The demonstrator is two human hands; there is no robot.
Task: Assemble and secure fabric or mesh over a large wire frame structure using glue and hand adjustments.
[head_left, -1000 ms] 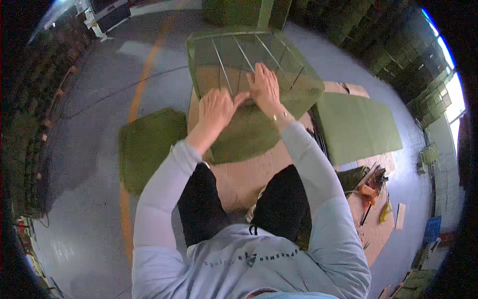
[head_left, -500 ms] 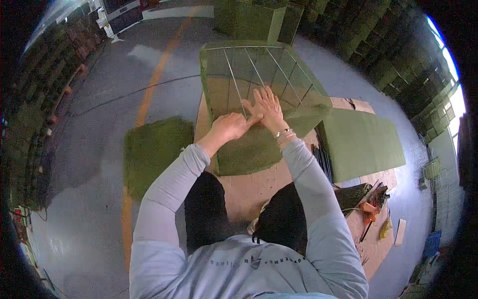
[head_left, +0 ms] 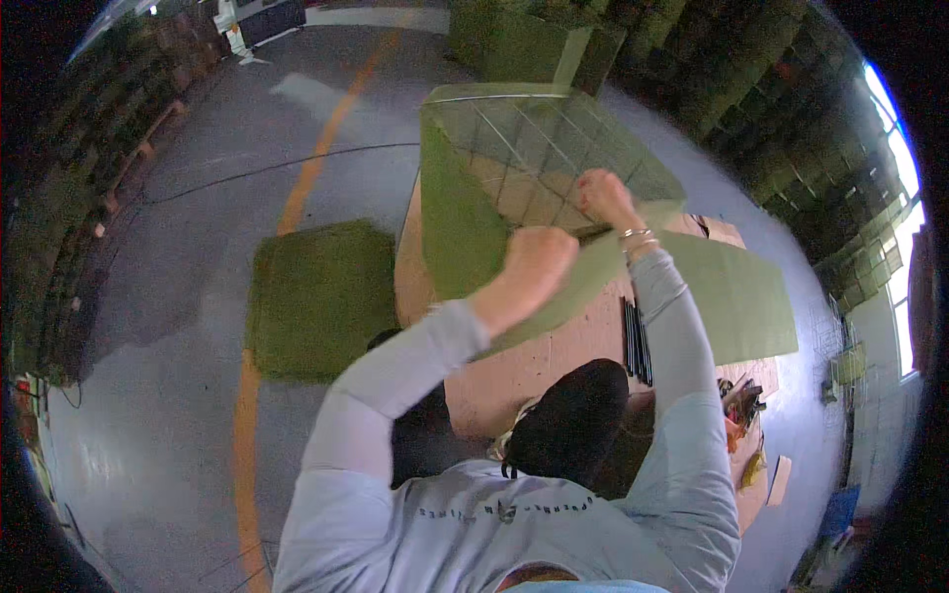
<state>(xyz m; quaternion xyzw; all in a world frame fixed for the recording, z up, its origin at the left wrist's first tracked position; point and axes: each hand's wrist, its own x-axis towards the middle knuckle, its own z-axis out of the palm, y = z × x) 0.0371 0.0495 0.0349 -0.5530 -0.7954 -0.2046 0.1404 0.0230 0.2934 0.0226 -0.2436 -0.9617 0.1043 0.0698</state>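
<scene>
A wire frame [head_left: 514, 143] with green netting [head_left: 457, 212] stretched over it stands before me on a pinkish board [head_left: 539, 381]. Thin metal rods show through the see-through mesh. My left hand [head_left: 539, 265], smeared by motion, is closed in a fist at the near edge of the netting. Farther right and slightly beyond it, my right hand [head_left: 605, 198] is also closed, over the frame's near right part. Both seem to grip the netting's edge; the exact bit between the fingers is hidden. A bracelet circles my right wrist.
A dark green block-shaped piece [head_left: 321, 301] lies on the floor at left. At right are a light green panel [head_left: 732, 296], several black rods [head_left: 638, 341] and a cluttered tool pile [head_left: 739, 405]. A green box [head_left: 524, 44] stands beyond; a cable [head_left: 267, 168] crosses the floor.
My hands were together on the frame's near bar, the right one spread flat. Now they are apart, both closed and farther right. The netting's near edge has shifted, and the view has turned slightly.
</scene>
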